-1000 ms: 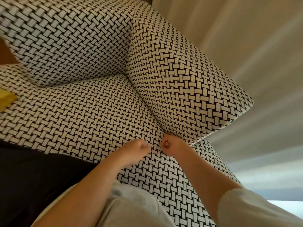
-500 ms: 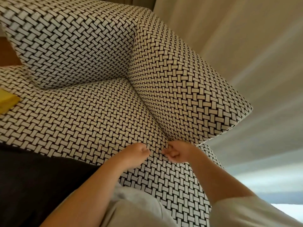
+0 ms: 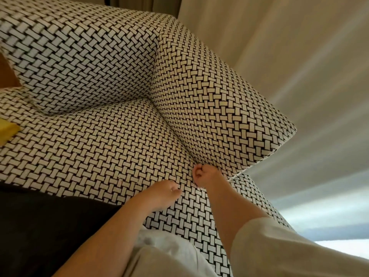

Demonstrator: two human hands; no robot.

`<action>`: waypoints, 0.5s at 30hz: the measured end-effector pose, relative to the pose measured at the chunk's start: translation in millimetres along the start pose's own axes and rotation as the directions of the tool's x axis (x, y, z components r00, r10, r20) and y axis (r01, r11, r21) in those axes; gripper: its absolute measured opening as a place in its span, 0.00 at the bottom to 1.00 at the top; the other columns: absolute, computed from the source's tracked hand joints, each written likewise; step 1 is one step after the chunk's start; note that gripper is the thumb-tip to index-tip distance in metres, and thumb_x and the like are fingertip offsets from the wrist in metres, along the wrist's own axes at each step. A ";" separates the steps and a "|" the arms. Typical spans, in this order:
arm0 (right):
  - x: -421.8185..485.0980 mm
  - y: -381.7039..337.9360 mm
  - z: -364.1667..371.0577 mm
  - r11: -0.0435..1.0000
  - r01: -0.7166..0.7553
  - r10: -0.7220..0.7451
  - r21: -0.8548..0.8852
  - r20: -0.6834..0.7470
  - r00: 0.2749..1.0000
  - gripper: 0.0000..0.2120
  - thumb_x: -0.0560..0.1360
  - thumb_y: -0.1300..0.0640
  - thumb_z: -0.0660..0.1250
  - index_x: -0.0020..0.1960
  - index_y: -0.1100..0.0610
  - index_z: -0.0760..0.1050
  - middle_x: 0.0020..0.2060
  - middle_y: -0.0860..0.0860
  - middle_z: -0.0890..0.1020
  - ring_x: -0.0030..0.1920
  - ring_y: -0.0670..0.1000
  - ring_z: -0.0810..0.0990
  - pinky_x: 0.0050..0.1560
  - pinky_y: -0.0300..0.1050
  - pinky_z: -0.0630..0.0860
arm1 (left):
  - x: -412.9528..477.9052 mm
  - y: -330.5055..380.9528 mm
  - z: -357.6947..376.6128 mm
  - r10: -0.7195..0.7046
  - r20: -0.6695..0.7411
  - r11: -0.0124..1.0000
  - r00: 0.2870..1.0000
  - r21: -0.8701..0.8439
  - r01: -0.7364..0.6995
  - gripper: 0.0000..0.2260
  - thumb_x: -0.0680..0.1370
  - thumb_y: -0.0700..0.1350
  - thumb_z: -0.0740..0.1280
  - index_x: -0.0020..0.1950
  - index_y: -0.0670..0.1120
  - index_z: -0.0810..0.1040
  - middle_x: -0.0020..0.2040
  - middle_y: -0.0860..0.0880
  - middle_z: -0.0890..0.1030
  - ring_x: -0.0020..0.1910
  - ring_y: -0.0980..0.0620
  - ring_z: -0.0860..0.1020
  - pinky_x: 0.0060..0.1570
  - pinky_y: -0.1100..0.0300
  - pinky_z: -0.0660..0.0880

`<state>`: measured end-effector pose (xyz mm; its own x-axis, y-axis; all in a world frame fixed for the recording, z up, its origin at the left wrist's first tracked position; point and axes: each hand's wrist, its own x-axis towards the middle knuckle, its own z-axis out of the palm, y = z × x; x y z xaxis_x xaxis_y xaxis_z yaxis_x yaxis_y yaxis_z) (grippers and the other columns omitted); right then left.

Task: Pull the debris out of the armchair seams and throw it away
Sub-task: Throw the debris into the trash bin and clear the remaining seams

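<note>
Armchair, blk/white woven fabric; seam btwn seat and armrest. R hand at seam's front end, fingers curled tight; pinching debris or not, can't tell. L hand just beside, resting on seat front, fingers loosely bent. Yellow obj at far L.

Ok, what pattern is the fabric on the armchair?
The armchair has a black and white basket-weave pattern, clearest in the head view on the armrest.
</note>
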<state>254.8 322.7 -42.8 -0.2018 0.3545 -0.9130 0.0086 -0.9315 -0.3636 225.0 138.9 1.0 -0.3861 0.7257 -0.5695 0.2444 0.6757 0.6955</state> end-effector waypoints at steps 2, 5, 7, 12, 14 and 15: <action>1.3 4.7 1.2 0.994 0.072 -0.069 0.079 -0.039 0.997 0.06 0.78 0.62 0.57 0.51 0.61 0.72 0.31 0.54 0.74 0.22 0.48 0.73 0.31 0.35 0.78 | 1.3 -0.3 -0.7 -0.001 -0.014 1.000 1.000 -0.021 0.001 0.14 0.81 0.50 0.54 0.61 0.47 0.72 0.51 0.51 0.75 0.48 0.55 0.74 0.43 0.63 0.70; 1.9 12.4 0.3 0.984 0.147 -0.148 0.101 0.004 0.989 0.08 0.79 0.65 0.54 0.44 0.63 0.70 0.27 0.51 0.76 0.22 0.45 0.72 0.29 0.32 0.76 | 1.7 -0.1 -0.2 -0.008 -0.015 1.000 1.000 -0.024 0.008 0.13 0.81 0.51 0.54 0.60 0.48 0.73 0.51 0.51 0.76 0.49 0.55 0.75 0.41 0.63 0.69; 6.1 12.4 -1.2 0.976 0.199 -0.196 0.087 -0.043 0.980 0.11 0.79 0.65 0.52 0.44 0.65 0.71 0.30 0.52 0.76 0.27 0.46 0.73 0.36 0.34 0.78 | 3.0 -1.3 0.2 -0.020 -0.011 0.999 1.000 -0.024 0.020 0.13 0.81 0.51 0.54 0.59 0.47 0.73 0.53 0.50 0.78 0.52 0.52 0.77 0.46 0.60 0.72; 7.4 20.3 -4.9 0.953 0.281 -0.261 -0.112 0.164 0.951 0.11 0.78 0.66 0.57 0.40 0.67 0.75 0.30 0.49 0.70 0.33 0.44 0.69 0.47 0.37 0.70 | 5.4 -6.0 -2.6 -0.037 -0.053 0.995 0.998 -0.093 0.032 0.13 0.80 0.51 0.55 0.59 0.47 0.73 0.48 0.52 0.78 0.41 0.54 0.75 0.39 0.62 0.70; -4.2 21.2 -5.3 0.906 0.333 -0.307 -0.260 0.136 0.942 0.06 0.77 0.64 0.61 0.44 0.64 0.75 0.28 0.50 0.67 0.30 0.44 0.66 0.40 0.37 0.74 | 7.8 -5.9 -3.8 -0.056 -0.132 0.991 0.990 -0.126 0.039 0.14 0.81 0.51 0.55 0.61 0.47 0.72 0.48 0.50 0.78 0.34 0.56 0.72 0.36 0.63 0.69; -16.2 23.2 -2.4 0.880 0.346 -0.302 -0.325 0.181 0.936 0.05 0.77 0.62 0.63 0.45 0.61 0.76 0.28 0.50 0.66 0.29 0.45 0.65 0.38 0.36 0.74 | 9.6 -5.3 -5.0 -0.067 -0.178 0.987 0.982 -0.159 0.038 0.14 0.81 0.51 0.54 0.62 0.47 0.71 0.48 0.51 0.77 0.34 0.57 0.71 0.35 0.64 0.68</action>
<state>260.5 295.5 -36.9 -0.3686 0.5981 -0.7116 0.2559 -0.6706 -0.6963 215.6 141.7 -5.9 -0.5538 0.6445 -0.5273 0.0848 0.6736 0.7343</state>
